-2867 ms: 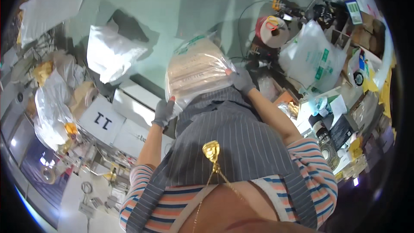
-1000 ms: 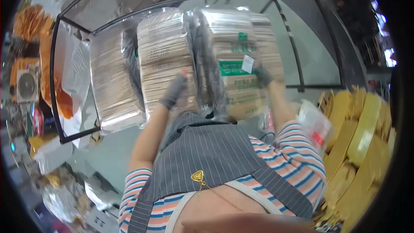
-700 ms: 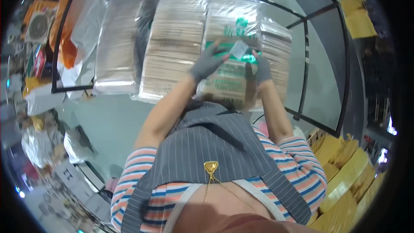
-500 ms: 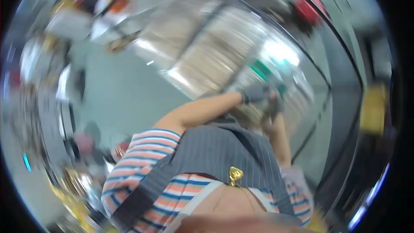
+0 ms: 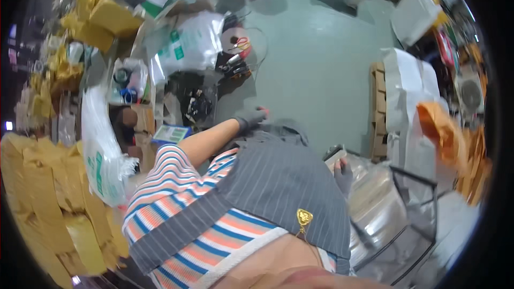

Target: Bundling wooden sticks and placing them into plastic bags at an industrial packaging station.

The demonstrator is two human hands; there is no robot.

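Observation:
My left hand [image 5: 250, 120], in a grey fingerless glove, is held out in front of my striped grey apron [image 5: 289, 176]. Its fingers look curled together, with nothing visible in them. Lower on the right, my right hand [image 5: 343, 175], gloved alike, grips a small, flat, pale object with a dark edge [image 5: 335, 157]; its kind is unclear. Beside that hand lie bundles wrapped in clear plastic [image 5: 372, 198]. Nearest to my left hand is an open bin [image 5: 210, 96] with small black items. A blue-edged flat panel [image 5: 171, 134] lies near my left forearm.
Red-handled scissors [image 5: 242, 45] and black tools [image 5: 235, 68] lie ahead. A white plastic bag with green print [image 5: 184, 45] rests beside them. Yellow packages [image 5: 53, 187] are piled at left. At right are a black cart frame [image 5: 415, 176], stacked cardboard [image 5: 378, 109] and an orange bag [image 5: 439, 128].
My view has turned. My hands, close together over the plastic-wrapped bundles before, are now apart. Those bundles now lie low on my right, and the pale object shows in my right hand.

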